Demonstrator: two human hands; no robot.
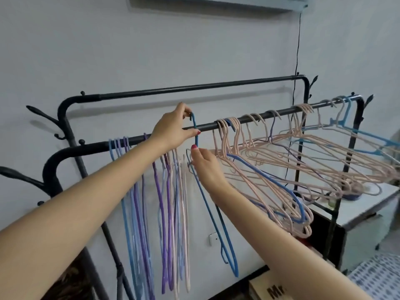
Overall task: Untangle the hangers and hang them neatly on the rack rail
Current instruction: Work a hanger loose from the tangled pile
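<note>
The rack [62, 109] stood against the wall, two black rails one behind the other; the front rail [270, 114] carried all the hangers, the back rail [194, 87] was bare. That suited the job: everything was to end up on one bar within reach.

On the right of the front rail the pink hangers [281, 161] lay swung out flat and interlocked, with a few blue ones threaded through them, a tangle not yet sorted. On the left, the sorted hangers [164, 202], blue, purple and pale pink, hung straight down, close together and edge-on, apparently the finished part.

Between the two groups was the blue hanger [214, 215] in hand. Its hook rose just above the rail, and I judged it was being set on there, next to the sorted row. The left hand [173, 128] pinched the hook between thumb and fingers, its grip clamped on it, probably to steer it over the bar. The right hand [205, 165] held the neck just below, fingers curled on the wire, likely to stop the body swinging.

The tangle, just right of the hook, could snag it. Beyond the rack stood a white counter [363, 208]; a black cable [297, 50] ran down the wall, and a box [268, 289] sat low by the right forearm.
</note>
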